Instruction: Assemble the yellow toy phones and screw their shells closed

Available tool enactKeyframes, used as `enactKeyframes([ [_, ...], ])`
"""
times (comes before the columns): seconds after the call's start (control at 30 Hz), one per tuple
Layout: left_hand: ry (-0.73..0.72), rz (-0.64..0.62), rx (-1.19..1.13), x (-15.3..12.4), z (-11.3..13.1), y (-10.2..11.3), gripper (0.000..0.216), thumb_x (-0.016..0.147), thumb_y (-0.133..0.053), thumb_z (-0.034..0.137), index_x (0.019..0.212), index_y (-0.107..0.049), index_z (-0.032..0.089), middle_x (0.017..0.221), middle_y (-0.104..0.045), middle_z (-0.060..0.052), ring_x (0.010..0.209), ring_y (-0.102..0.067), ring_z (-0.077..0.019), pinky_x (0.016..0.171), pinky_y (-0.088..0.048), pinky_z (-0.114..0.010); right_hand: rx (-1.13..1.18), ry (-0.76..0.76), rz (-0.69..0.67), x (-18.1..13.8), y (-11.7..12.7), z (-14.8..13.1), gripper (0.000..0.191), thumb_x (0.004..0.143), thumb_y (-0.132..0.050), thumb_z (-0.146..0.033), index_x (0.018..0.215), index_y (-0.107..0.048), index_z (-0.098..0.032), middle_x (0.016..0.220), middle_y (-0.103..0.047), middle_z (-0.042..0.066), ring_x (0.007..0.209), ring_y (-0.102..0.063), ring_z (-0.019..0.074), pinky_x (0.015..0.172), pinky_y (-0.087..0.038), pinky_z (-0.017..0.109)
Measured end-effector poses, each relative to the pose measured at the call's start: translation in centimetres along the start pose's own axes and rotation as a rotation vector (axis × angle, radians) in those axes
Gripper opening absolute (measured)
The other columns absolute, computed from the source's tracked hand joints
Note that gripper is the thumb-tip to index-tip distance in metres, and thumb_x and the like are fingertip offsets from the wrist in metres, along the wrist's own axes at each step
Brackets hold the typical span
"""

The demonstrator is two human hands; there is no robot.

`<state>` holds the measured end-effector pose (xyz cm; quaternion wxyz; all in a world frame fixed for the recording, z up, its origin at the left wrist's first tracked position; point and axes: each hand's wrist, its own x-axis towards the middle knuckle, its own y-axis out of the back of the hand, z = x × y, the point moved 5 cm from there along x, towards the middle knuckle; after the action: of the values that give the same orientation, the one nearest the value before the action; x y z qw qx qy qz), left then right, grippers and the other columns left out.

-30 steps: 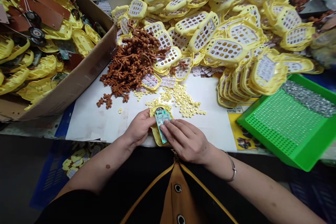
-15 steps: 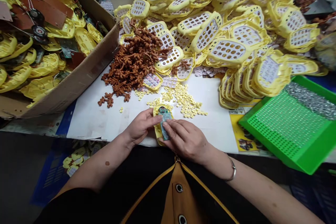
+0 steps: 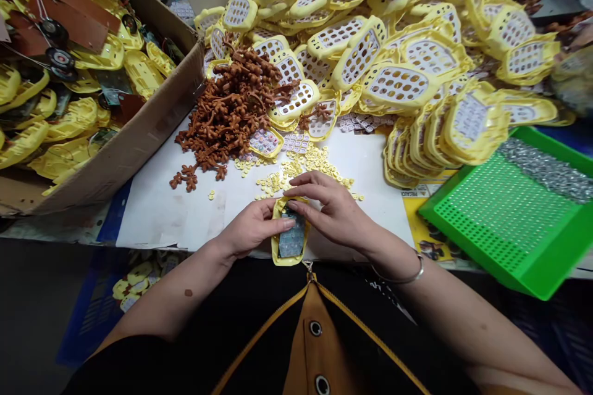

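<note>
Clasping yellow shell [image 3: 275,250] and circuit board [image 3: 291,241], lengthwise to the body, in left hand [image 3: 250,227].
Curving right hand [image 3: 330,205] over their far end, with finger contact too unclear to judge.

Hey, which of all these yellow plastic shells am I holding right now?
The yellow shell in your left hand, with a circuit board lying in it; the other shells lie heaped, stacked or boxed, clear of your hands.
</note>
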<state>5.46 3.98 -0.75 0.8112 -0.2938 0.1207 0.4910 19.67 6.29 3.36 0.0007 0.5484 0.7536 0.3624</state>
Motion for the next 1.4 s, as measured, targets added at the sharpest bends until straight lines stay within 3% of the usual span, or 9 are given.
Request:
enactKeyframes([
  [0.27,0.006,-0.009,0.033,0.3,0.1,0.0,0.031,0.069,-0.079,0.030,0.094,-0.069,0.014,0.085,-0.068,-0.004,0.078,-0.061,-0.0149,0.072,-0.048,-0.026,-0.111,0.054,-0.136,0.1,0.1,-0.2,0.013,0.090,-0.053,-0.019,0.091,-0.066,-0.020,0.108,-0.063,0.013,0.102,-0.062,0.0228,0.082,-0.055,0.041],
  [0.43,0.028,-0.027,0.040,0.4,-0.1,0.0,0.031,0.068,-0.079,0.032,0.092,-0.069,0.014,0.081,-0.066,-0.004,0.075,-0.060,-0.0142,0.070,-0.047,-0.025,-0.116,0.011,-0.199,0.2,0.0,-0.4,0.016,0.091,-0.046,-0.018,0.085,-0.060,-0.015,0.108,-0.064,0.017,0.102,-0.063,0.0243,0.084,-0.056,0.043],
  [0.73,0.056,-0.018,-0.022,0.7,-0.2,-0.1,0.031,0.064,-0.083,0.033,0.083,-0.068,0.013,0.076,-0.065,-0.002,0.068,-0.058,-0.0115,0.065,-0.046,-0.023,0.010,-0.209,-0.017,-1.0,-0.2,1.2,0.005,0.079,-0.057,-0.017,0.074,-0.059,-0.019,0.106,-0.067,0.012,0.099,-0.065,0.0228,0.084,-0.055,0.041],
  [0.93,0.066,-0.015,-0.030,0.7,-0.5,0.0,0.031,0.067,-0.081,0.033,0.087,-0.068,0.014,0.078,-0.066,-0.003,0.071,-0.060,-0.0128,0.069,-0.048,-0.024,-0.020,-0.015,-0.058,-1.1,0.1,0.2,0.017,0.089,-0.053,-0.019,0.103,-0.062,-0.020,0.118,-0.061,0.014,0.111,-0.060,0.0220,0.092,-0.052,0.043],
  [1.1,0.082,-0.038,-0.021,0.8,-0.6,-0.1,0.032,0.067,-0.081,0.033,0.087,-0.068,0.013,0.078,-0.067,-0.002,0.071,-0.060,-0.0122,0.068,-0.048,-0.024,-0.167,0.018,-0.145,-0.8,0.4,-0.2,0.011,0.090,-0.052,-0.020,0.089,-0.062,-0.017,0.119,-0.062,0.017,0.109,-0.060,0.0264,0.090,-0.052,0.046],
  [1.27,0.097,-0.044,-0.107,0.9,-0.7,-0.3,0.030,0.064,-0.083,0.032,0.081,-0.068,0.013,0.072,-0.065,-0.001,0.064,-0.058,-0.0107,0.063,-0.047,-0.023,-0.283,0.047,-0.153,-1.0,0.4,-0.5,0.014,0.091,-0.049,-0.020,0.087,-0.062,-0.016,0.115,-0.065,0.016,0.104,-0.062,0.0270,0.089,-0.052,0.046],
  [1.33,0.090,-0.027,-0.159,0.9,-0.6,-0.3,0.029,0.063,-0.084,0.031,0.080,-0.068,0.013,0.071,-0.066,-0.002,0.064,-0.059,-0.0115,0.063,-0.046,-0.023,-0.339,0.092,-0.158,-1.3,0.4,-0.8,0.020,0.092,-0.050,-0.030,0.095,-0.063,-0.015,0.117,-0.065,0.017,0.105,-0.061,0.0288,0.089,-0.051,0.048],
  [1.4,0.077,0.015,-0.183,0.9,-0.6,-0.2,0.028,0.064,-0.083,0.029,0.081,-0.068,0.012,0.072,-0.067,-0.002,0.065,-0.060,-0.0124,0.064,-0.047,-0.024,-0.369,0.120,-0.206,-1.6,0.1,-1.1,0.045,0.087,-0.056,-0.051,0.108,-0.061,-0.012,0.121,-0.063,0.020,0.108,-0.059,0.0329,0.090,-0.050,0.051],
])
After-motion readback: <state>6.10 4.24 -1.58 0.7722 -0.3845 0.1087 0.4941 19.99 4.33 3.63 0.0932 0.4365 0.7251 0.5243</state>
